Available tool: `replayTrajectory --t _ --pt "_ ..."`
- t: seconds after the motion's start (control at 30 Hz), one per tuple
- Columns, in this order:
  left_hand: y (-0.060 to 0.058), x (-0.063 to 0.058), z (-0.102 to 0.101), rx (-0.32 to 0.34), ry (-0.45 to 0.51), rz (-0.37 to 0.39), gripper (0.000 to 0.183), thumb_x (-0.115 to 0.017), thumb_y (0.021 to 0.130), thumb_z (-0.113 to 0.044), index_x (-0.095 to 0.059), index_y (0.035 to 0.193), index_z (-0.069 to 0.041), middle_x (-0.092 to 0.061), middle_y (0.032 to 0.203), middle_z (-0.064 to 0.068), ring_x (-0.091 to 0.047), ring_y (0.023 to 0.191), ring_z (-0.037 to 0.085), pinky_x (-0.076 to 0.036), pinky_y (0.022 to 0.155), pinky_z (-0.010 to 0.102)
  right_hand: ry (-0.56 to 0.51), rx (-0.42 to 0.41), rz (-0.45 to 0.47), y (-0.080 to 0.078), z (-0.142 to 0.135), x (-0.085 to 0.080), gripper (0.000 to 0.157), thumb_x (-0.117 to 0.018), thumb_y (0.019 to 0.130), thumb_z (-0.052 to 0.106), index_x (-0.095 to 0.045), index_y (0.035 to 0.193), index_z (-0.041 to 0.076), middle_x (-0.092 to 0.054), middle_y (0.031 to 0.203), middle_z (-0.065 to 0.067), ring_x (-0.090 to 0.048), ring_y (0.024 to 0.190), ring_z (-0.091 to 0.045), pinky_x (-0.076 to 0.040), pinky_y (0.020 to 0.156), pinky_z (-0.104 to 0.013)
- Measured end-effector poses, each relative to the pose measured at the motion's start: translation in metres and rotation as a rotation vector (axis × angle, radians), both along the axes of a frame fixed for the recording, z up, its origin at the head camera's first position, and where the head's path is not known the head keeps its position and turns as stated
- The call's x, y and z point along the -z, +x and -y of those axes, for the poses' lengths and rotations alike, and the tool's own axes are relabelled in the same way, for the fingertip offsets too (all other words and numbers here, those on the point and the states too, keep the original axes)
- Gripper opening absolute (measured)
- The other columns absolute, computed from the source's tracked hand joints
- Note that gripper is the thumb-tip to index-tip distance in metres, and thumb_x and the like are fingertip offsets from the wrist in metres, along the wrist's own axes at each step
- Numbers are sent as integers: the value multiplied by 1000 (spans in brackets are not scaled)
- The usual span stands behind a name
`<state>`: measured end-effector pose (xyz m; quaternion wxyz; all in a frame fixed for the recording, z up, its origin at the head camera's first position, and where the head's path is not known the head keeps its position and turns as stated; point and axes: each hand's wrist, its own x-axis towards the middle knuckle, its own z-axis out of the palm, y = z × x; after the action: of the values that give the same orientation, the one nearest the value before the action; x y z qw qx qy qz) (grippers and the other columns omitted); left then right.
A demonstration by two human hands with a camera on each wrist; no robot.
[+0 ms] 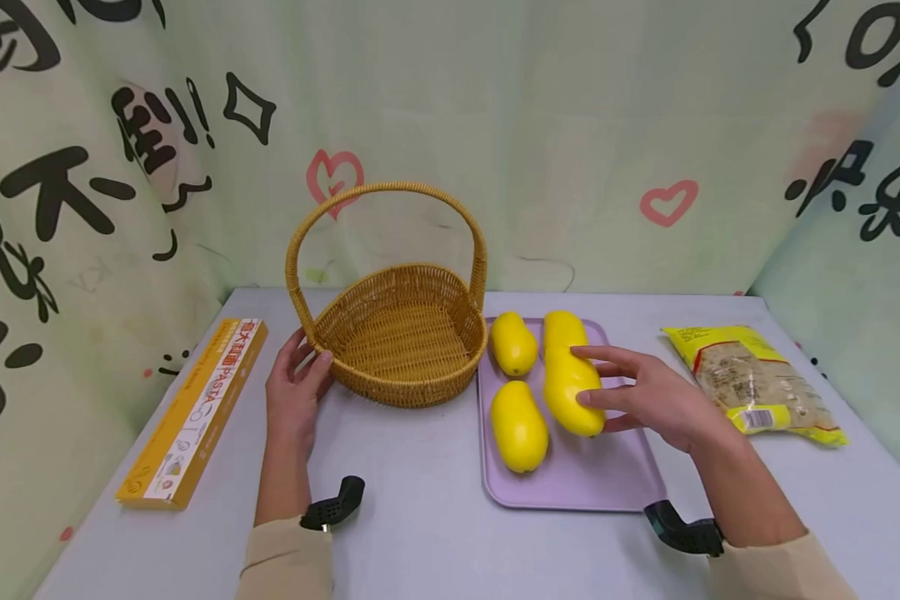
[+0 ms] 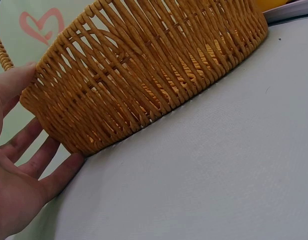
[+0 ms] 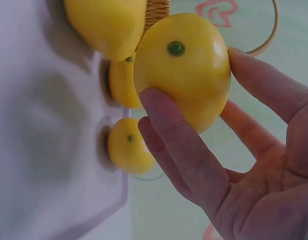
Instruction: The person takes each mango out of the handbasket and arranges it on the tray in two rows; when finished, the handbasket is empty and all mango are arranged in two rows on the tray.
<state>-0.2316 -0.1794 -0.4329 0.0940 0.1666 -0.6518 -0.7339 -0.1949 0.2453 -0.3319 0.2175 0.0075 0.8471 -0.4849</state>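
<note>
My right hand point(image 1: 656, 397) grips a smooth yellow papaya-like fruit point(image 3: 181, 70) between thumb and fingers, its small green stem spot toward the right wrist camera. In the head view the held fruit is over the lilac tray point(image 1: 607, 482) and overlaps another yellow fruit point(image 1: 564, 327) behind it. Two more such fruits, one farther back point(image 1: 513, 343) and one nearer point(image 1: 520, 427), lie at the tray's left side. At the left end of a wicker basket point(image 1: 397, 350), my left hand point(image 1: 294, 385) holds it, thumb at the rim and fingers against the outer wall. The basket stands on the table with its handle up.
A yellow pasta box point(image 1: 195, 412) lies at the table's left. To the right of the tray rests a yellow-and-clear plastic bag point(image 1: 753, 379) with beige contents. A printed curtain point(image 1: 570, 167) encloses the back and sides of the white table point(image 1: 412, 500).
</note>
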Motion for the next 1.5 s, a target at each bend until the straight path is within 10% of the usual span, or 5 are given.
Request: replayTrajectory --t 0.67,1.5 --pt "-1 0 -2 -2 -5 -11 62 -68 101 -20 -44 156 -38 -46 158 2 -50 142 19 -50 113 37 -7 19 65 7 -21 40 78 -78 93 29 -40 160 15 -31 158 -32 -65 106 -26 -64 88 -43" --pt "-1 -2 -4 -4 21 19 61 -67 102 -21 -44 156 -37 -46 157 0 -50 141 18 -49 114 37 0 6 45 12 -24 31 82 -74 96 32 -30 163 15 -31 159 -33 -65 115 -30 -64 87 -44"
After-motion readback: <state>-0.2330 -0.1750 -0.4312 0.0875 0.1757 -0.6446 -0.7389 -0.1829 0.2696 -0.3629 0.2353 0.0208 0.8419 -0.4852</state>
